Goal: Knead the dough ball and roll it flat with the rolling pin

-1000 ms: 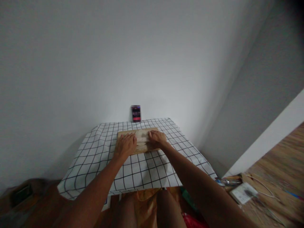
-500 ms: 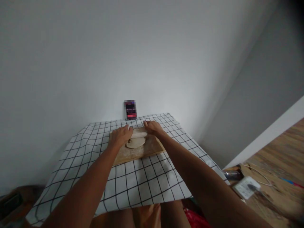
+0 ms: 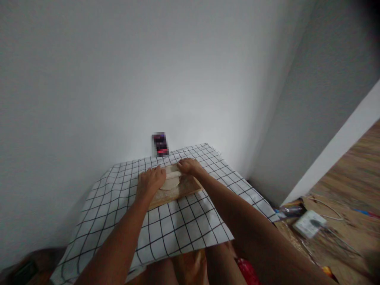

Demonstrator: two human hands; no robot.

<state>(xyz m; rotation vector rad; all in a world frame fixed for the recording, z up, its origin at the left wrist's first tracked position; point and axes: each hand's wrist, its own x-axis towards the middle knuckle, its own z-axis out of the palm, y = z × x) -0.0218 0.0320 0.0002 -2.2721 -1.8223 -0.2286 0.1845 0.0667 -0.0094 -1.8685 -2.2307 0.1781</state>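
Observation:
A pale rolling pin (image 3: 174, 174) lies crosswise over a flat piece of dough (image 3: 170, 183), which shows on its near side. Beneath them is a floured wooden board (image 3: 178, 193). My left hand (image 3: 152, 180) is closed over the pin's left end, fingers bent forward. At the other end, my right hand (image 3: 189, 166) is curled around the pin. Both hands cover the ends of the pin and part of the board.
The board rests on a table with a white, black-checked cloth (image 3: 166, 221). A phone-like blurred object (image 3: 160, 144) leans on the wall behind. To the right, a white power strip (image 3: 309, 224) with cables sits on a brown surface. My legs are below the table edge.
Both hands and the rolling pin have shifted slightly toward me over the dough. The whole view has tilted a little.

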